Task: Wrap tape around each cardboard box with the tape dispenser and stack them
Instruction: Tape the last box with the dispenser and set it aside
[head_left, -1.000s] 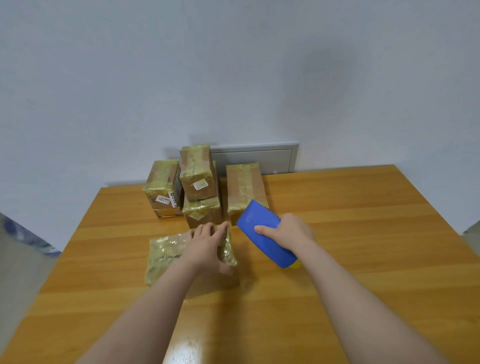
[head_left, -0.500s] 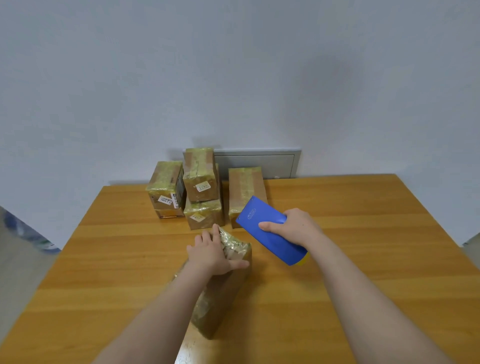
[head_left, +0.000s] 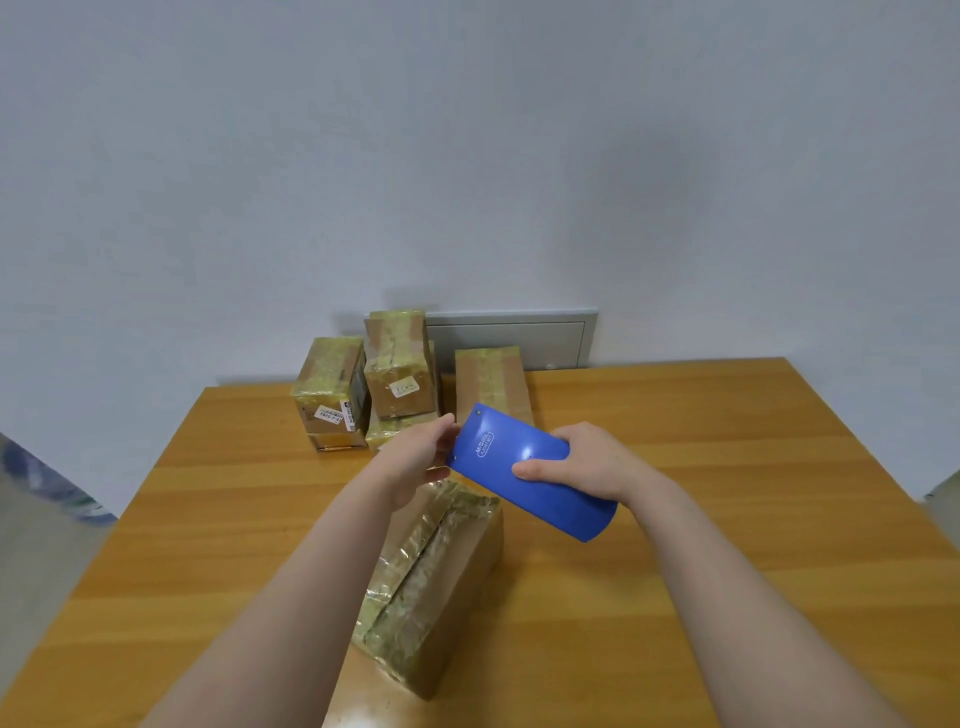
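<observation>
Blue tape dispenser (head_left: 511, 470) gripped in right hand (head_left: 589, 462), above cardboard box (head_left: 441, 571).

My left hand (head_left: 415, 457) is off the box (head_left: 436, 577) now and up at the tape dispenser (head_left: 519, 467), fingers over its front end, thumb under. The box has swung lengthwise toward me. My right hand (head_left: 587, 462) has lifted the tape dispenser over it.

Plain indoor packing spot: bare wall (head_left: 467, 156), grey panel (head_left: 511, 343), wood table (head_left: 727, 467) w/ taped boxes (head_left: 397, 374).
</observation>
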